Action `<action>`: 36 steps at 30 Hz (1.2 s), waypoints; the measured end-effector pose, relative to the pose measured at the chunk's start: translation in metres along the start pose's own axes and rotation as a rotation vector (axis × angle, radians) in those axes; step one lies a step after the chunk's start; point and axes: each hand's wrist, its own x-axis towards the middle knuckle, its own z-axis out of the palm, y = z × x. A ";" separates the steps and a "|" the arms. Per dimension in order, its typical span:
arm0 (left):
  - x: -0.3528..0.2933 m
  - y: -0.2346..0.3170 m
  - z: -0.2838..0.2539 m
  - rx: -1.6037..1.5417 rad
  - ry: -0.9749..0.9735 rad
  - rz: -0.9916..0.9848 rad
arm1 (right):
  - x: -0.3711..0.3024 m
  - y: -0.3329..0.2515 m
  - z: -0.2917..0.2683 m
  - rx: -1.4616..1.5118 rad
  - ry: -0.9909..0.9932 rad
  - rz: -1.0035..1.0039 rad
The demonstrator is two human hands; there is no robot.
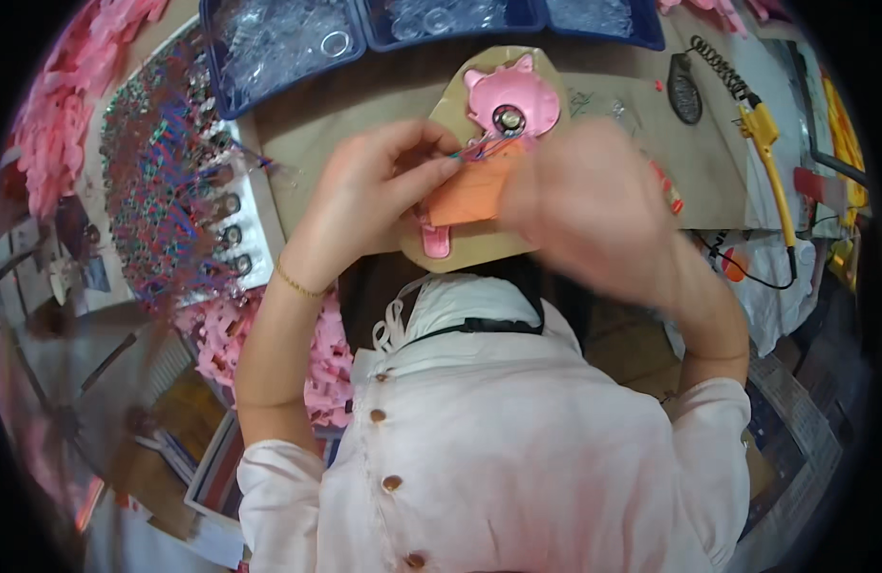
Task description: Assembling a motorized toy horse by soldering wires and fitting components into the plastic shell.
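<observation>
A pink animal-shaped plastic toy shell [536, 94] with two small ears lies on a beige rounded board [452, 100] in front of me. Set in its lower part is a round dark component [509, 118] with a metallic centre. Below the shell sits a flat orange piece [467, 191], and a pink plastic end [436, 242] sticks out under it. Thin coloured wires [493, 146] run between shell and orange piece. My left hand [383, 186] pinches these wires between thumb and forefinger. Motion smears my right hand [594, 205], over the orange piece's right side; its fingers cannot be made out.
Blue bins [355, 69] of clear plastic parts line the far edge. To the left are a heap of wired components [159, 181] and a white tray [255, 224]. Pink parts [63, 105] pile beyond. At right lie a yellow-handled tool [767, 143] and a dark oval object [684, 91].
</observation>
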 end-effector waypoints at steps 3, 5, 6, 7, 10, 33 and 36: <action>0.005 0.002 0.000 0.021 -0.028 0.013 | -0.011 -0.023 0.024 -0.142 -0.205 -0.174; 0.004 0.000 -0.002 0.034 -0.014 0.001 | -0.017 0.000 0.029 -0.153 -0.167 -0.111; 0.002 0.000 0.000 0.033 0.001 -0.007 | -0.023 0.011 0.027 -0.169 -0.142 -0.048; 0.001 0.000 0.005 0.033 0.003 -0.008 | -0.028 0.016 0.028 -0.168 -0.143 -0.049; -0.008 0.000 0.015 0.502 0.126 0.394 | -0.038 0.018 0.024 -0.150 -0.091 -0.035; -0.039 -0.037 0.054 0.858 0.420 0.659 | -0.040 -0.004 -0.024 0.147 -0.362 0.678; -0.039 -0.038 0.059 0.836 0.445 0.656 | -0.059 -0.002 -0.007 0.768 -0.117 1.125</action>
